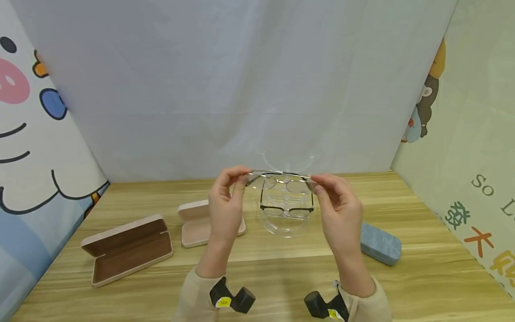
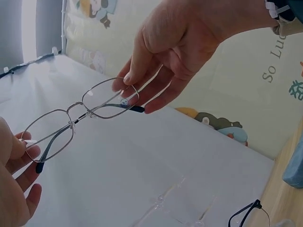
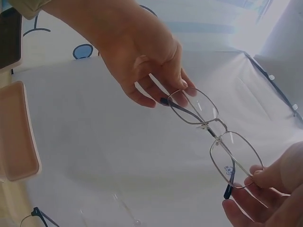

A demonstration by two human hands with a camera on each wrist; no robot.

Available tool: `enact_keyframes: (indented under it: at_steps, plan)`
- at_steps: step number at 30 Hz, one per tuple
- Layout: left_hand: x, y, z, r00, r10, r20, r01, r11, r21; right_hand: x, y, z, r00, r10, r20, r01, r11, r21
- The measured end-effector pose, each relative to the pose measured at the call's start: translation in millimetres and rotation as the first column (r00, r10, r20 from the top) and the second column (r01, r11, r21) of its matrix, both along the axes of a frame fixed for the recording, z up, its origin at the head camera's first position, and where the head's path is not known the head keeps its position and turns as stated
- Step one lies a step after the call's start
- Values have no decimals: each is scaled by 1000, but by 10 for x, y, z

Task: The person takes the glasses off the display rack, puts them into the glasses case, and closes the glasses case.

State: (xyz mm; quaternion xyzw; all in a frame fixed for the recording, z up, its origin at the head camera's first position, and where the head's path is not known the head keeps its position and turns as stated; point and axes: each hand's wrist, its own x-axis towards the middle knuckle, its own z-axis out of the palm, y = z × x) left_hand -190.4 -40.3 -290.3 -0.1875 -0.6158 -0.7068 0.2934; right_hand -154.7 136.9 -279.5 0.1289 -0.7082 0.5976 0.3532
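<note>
A pair of thin silver metal-rimmed eyeglasses [image 2: 104,97] is held up by both hands above the table. Its temples are folded behind the lenses, and their dark tips show in both wrist views. My left hand [image 1: 226,201] pinches one outer end between thumb and fingers. At the opposite end, my right hand [image 1: 341,208] pinches the frame the same way. Behind and below them stands a clear display stand [image 1: 284,233]. Dark-browed eyeglasses [image 1: 273,213] rest on this stand, partly overlapped by the held pair in the head view.
An open case with brown lining [image 1: 132,256] lies at the left of the wooden table [image 1: 257,281]. Closer to the stand is an open pink-lined case [image 1: 196,232], partly behind the left hand. A closed blue case [image 1: 380,243] lies on the right. A pale curtain [image 1: 241,89] hangs behind.
</note>
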Motion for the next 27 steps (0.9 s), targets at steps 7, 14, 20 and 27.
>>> enact_keyframes:
  at_steps: [7, 14, 20, 27]
  plan:
    - [-8, -125, -55, 993, -73, 90, 71, 997, 18, -64, -48, -80, 999, 25, 34, -24, 999, -37]
    - [-8, -316, -189, 968, -148, 202, 151, 988, -3, -203, -66, -268, 998, 66, 13, -66, 998, 14]
    - [-8, -478, -303, 930, -223, 293, 206, 975, 86, -296, -135, -411, 977, 167, 129, -158, 984, -77]
    - [10, -652, -469, 907, -184, 378, 170, 983, 69, -376, -220, -568, 927, 274, 257, -238, 957, -165]
